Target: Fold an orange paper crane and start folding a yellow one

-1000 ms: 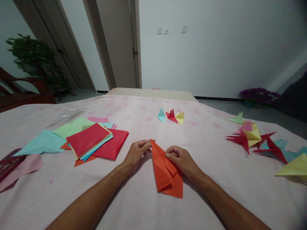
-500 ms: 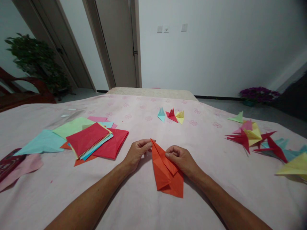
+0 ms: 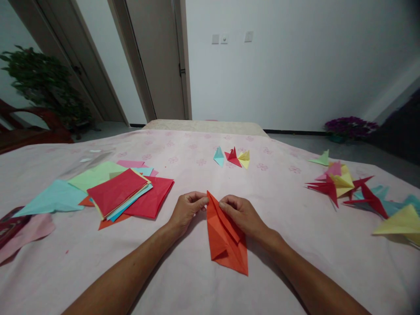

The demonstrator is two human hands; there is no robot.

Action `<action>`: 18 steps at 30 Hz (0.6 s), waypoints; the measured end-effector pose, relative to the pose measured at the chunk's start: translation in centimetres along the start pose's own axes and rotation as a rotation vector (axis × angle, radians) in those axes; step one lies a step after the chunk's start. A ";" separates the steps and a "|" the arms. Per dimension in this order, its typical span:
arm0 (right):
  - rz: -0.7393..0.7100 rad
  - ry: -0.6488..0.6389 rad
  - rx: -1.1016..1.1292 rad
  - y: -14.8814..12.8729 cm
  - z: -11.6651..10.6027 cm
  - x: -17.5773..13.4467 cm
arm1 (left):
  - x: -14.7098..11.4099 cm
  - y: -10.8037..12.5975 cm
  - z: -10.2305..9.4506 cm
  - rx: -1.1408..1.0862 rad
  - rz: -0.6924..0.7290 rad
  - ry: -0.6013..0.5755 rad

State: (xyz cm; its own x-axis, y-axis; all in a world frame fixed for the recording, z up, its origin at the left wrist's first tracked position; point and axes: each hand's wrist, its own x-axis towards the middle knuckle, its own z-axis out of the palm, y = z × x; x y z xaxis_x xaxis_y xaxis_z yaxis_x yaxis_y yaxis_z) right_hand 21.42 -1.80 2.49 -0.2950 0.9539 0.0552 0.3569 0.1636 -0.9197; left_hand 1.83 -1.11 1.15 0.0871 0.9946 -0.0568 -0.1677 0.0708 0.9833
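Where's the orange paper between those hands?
In the head view, the orange paper is just right of centre over the pink tablecloth, with the left hand at its top tip, the right hand along its right edge.

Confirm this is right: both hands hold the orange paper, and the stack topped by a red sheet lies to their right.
Wrong side: the head view shows the stack to the left of the left hand, which does hold the orange paper with the right hand.
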 end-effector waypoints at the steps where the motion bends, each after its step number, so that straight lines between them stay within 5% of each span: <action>1: -0.019 0.001 -0.012 -0.4 0.1 0.2 | 0.0 0.0 0.1 0.008 -0.004 0.004; 18: -0.061 -0.004 0.086 -1.4 1.4 0.9 | -0.2 0.2 0.5 -0.112 -0.035 -0.022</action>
State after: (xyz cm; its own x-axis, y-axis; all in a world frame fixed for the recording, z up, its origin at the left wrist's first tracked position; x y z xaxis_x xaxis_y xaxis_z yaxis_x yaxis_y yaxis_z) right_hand 19.42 -1.55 3.23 -0.3171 0.9419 0.1106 0.2607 0.1987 -0.9448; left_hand 2.22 -1.32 1.46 0.1164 0.9895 -0.0857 -0.2722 0.1148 0.9554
